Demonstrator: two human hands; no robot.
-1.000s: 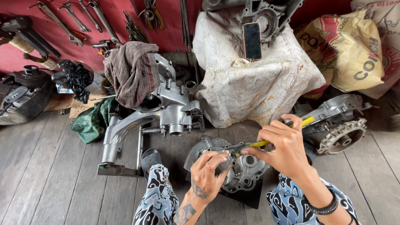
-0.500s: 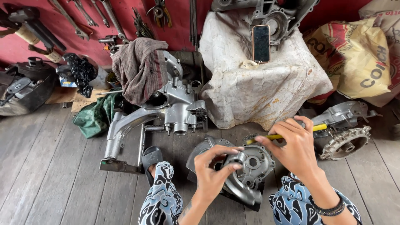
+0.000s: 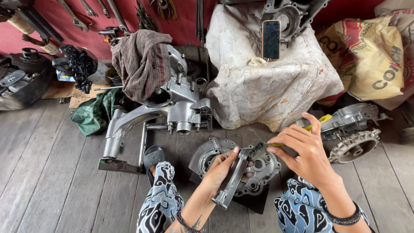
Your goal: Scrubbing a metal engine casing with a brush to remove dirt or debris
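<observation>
Low over the plank floor (image 3: 51, 172), between the patterned knees, the left hand (image 3: 222, 170) has its grip wrapped around a long silver metal part (image 3: 233, 183), tilted above a round engine cover (image 3: 258, 170). Right hand (image 3: 302, 151) pinches a yellow-handled wire brush (image 3: 258, 149), bristles apparently touching the part's upper end.

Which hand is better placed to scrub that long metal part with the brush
Right. The right hand holds the wire brush with its bristles at the metal bar's top end, while the left hand grips the bar.
</observation>
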